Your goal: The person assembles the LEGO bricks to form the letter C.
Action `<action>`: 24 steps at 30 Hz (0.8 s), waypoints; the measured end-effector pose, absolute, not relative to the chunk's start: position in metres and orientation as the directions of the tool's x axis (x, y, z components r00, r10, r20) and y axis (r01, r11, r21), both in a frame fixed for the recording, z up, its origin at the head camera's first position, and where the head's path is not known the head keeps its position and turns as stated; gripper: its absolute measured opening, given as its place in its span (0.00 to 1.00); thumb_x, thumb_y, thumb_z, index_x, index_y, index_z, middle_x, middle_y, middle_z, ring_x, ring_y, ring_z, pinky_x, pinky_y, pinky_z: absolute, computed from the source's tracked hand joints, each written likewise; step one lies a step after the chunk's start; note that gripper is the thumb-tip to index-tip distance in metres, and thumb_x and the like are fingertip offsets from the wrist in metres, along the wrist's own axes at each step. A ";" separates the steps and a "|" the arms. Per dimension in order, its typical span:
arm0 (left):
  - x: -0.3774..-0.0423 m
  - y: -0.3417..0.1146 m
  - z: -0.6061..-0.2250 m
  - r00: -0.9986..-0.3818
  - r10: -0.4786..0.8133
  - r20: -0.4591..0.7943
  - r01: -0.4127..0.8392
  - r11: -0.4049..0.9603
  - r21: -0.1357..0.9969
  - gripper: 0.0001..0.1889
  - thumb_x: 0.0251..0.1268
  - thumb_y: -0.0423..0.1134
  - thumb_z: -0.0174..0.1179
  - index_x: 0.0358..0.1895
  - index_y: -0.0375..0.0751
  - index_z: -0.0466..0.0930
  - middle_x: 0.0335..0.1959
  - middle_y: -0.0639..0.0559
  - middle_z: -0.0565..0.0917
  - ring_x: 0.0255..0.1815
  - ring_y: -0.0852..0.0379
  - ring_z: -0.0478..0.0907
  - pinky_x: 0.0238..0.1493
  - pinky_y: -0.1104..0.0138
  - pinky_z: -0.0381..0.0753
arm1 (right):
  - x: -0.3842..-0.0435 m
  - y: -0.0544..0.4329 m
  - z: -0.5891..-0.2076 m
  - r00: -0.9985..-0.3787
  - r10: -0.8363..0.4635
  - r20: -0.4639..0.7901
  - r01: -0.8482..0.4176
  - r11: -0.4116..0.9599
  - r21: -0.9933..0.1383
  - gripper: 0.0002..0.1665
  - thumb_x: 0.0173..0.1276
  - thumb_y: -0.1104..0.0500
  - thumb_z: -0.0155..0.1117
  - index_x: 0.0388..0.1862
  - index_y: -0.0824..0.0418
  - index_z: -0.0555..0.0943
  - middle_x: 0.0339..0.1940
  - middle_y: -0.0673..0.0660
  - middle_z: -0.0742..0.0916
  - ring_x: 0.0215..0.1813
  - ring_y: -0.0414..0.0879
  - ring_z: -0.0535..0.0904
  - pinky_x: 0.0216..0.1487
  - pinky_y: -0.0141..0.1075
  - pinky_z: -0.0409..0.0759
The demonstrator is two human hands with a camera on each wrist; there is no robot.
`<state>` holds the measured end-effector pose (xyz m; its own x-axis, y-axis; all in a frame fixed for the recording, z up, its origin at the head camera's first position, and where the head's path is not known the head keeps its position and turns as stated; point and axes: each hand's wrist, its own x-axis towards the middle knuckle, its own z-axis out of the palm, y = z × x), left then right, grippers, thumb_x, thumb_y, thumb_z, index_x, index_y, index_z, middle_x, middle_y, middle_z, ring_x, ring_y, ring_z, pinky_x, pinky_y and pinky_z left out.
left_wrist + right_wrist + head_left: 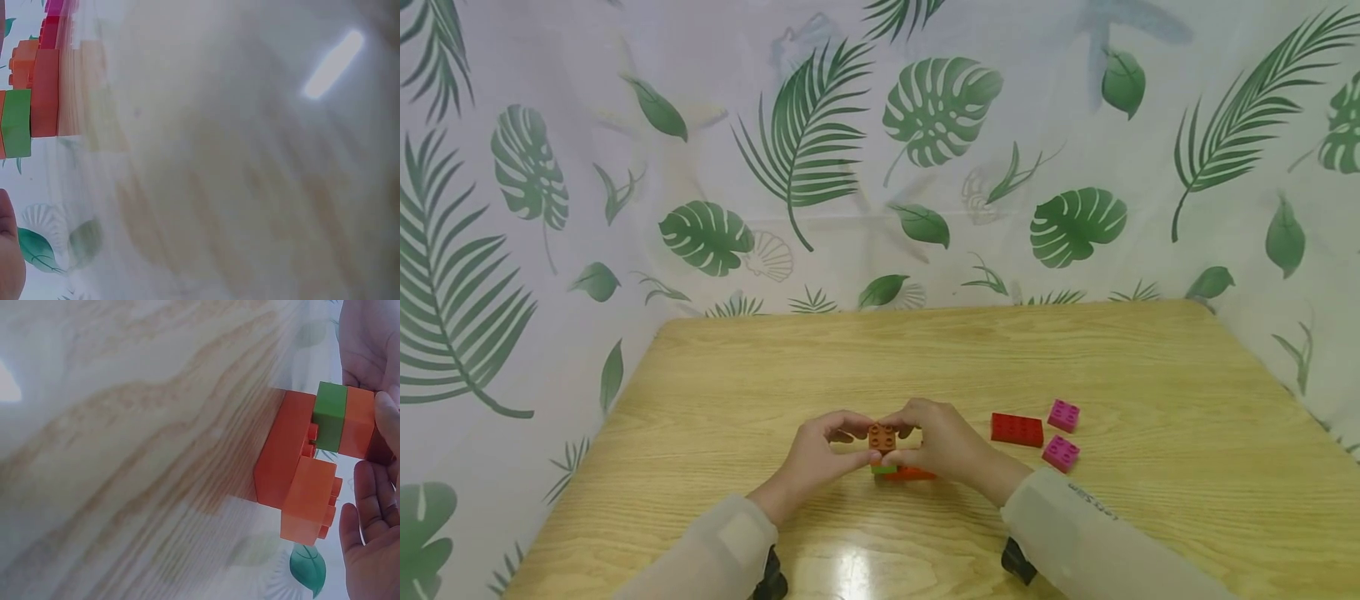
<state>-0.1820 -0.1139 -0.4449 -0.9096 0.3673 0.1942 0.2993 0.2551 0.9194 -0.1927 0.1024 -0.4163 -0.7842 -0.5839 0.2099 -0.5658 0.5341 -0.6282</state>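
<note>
Nearest are the person's pale sleeves (1075,533), reaching in from the bottom corners. Ahead of them, the left hand (820,446) and the right hand (940,442) meet over one small brown brick (882,438), thumbs at its near side and forefingers toward its far side, each parted only by the brick's width in a pinch. The brown brick tops a stack: an orange brick (360,422) beneath it, then a green brick (330,417), set on the left end of a long base brick (284,450) on the table (737,367). A second orange brick (308,500) (jutting past the base's edge) sits toward the right end. Farther right lie a red brick (1017,429), a pink brick (1061,452) just beside its corner, and another pink brick (1064,415) slightly beyond. Past the table's far edge hangs leaf-print cloth (850,250).
</note>
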 end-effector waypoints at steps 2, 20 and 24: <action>-0.182 -0.114 -0.445 -0.918 0.359 0.166 0.269 0.257 0.928 0.16 0.55 0.39 0.71 0.48 0.43 0.82 0.44 0.54 0.82 0.47 0.53 0.76 0.53 0.55 0.75 | -0.193 0.103 -0.417 -0.779 -0.588 0.219 -0.573 0.525 -0.629 0.26 0.54 0.51 0.75 0.51 0.59 0.84 0.35 0.47 0.82 0.39 0.46 0.78 0.40 0.39 0.80; -0.181 -0.114 -0.442 -0.923 0.358 0.141 0.246 0.268 0.931 0.16 0.55 0.42 0.71 0.47 0.45 0.83 0.44 0.55 0.82 0.47 0.53 0.76 0.52 0.53 0.75 | -0.185 0.116 -0.432 -0.731 -0.587 0.349 -0.653 0.453 -0.607 0.32 0.59 0.48 0.72 0.60 0.60 0.77 0.49 0.50 0.82 0.48 0.45 0.77 0.52 0.45 0.77; -0.181 -0.113 -0.443 -0.926 0.350 0.144 0.247 0.270 0.931 0.16 0.55 0.42 0.71 0.47 0.45 0.83 0.43 0.55 0.82 0.46 0.52 0.76 0.52 0.52 0.75 | -0.183 0.124 -0.437 -0.718 -0.565 0.406 -0.676 0.430 -0.598 0.31 0.58 0.52 0.73 0.59 0.60 0.77 0.51 0.54 0.82 0.49 0.45 0.77 0.51 0.47 0.78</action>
